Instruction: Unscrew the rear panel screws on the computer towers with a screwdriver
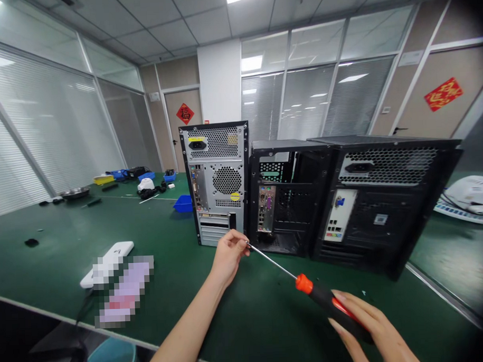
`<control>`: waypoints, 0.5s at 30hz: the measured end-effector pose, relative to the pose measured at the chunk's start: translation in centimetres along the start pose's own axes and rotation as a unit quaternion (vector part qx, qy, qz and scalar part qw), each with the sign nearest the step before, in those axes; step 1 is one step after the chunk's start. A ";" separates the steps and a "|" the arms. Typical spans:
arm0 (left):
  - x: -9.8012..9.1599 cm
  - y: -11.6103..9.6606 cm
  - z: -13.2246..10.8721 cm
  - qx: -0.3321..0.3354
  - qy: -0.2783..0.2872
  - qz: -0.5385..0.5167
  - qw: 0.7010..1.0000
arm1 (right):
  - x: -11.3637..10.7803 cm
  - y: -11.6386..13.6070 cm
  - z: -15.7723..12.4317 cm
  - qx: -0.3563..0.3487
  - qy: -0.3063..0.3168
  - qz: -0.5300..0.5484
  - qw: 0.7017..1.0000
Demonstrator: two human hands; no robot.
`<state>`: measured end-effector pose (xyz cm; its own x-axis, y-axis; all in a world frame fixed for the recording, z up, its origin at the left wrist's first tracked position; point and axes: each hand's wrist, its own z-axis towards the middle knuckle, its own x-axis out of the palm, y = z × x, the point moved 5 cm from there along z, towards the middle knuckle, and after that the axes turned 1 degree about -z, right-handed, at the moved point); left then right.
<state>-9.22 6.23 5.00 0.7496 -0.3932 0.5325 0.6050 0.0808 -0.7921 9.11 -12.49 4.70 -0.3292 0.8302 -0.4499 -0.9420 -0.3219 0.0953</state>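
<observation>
- Three computer tower cases are stood rear-side out in a row on the green table (49,230): a silver-backed case (218,182) at the left, an open black case (289,195) touching it in the middle, and a larger black case (385,202) at the right
- Setting a tool tip at the lower rear edge of the silver-backed case, close to the seam with the open black case, is judged to be the step in hand; it is done well if the shaft is lined up straight with the fastener and the tip is seated fully, with light guidance in front and all pressure given from behind
- One forearm is stretched forward from the bottom middle, and the left hand (228,255) is raised just in front of that lower corner, wrist slightly bent and fingers curled inward
- Low at the bottom right, the right hand (373,329) is turned palm inward, and its fingers are closed around the black-and-red handle in a firm grasp
- Between both hands the screwdriver (308,288) is held in the air above the table, slanted upward from right to left
- Its thin metal tip is pinched between the left thumb and fingertips; whether it touches the case cannot be told
</observation>
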 end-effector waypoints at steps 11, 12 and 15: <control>1.3 -0.1 -0.4 -0.056 0.026 -0.056 0.996 | -1.2 -1.4 0.0 0.123 -0.130 0.158 0.971; 1.5 -0.2 -0.6 -0.063 0.027 -0.057 0.996 | -1.0 -1.9 -0.1 0.146 -0.135 0.191 0.961; 2.1 -0.4 -0.9 -0.086 0.029 -0.043 0.995 | -0.9 -3.5 -0.6 0.144 -0.162 0.206 0.954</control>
<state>-8.17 4.56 6.15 0.6769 -0.4451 0.5863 0.6074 -0.1122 -0.7865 12.73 -12.37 4.22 -0.6342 0.7726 -0.0281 -0.6921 -0.5511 0.4662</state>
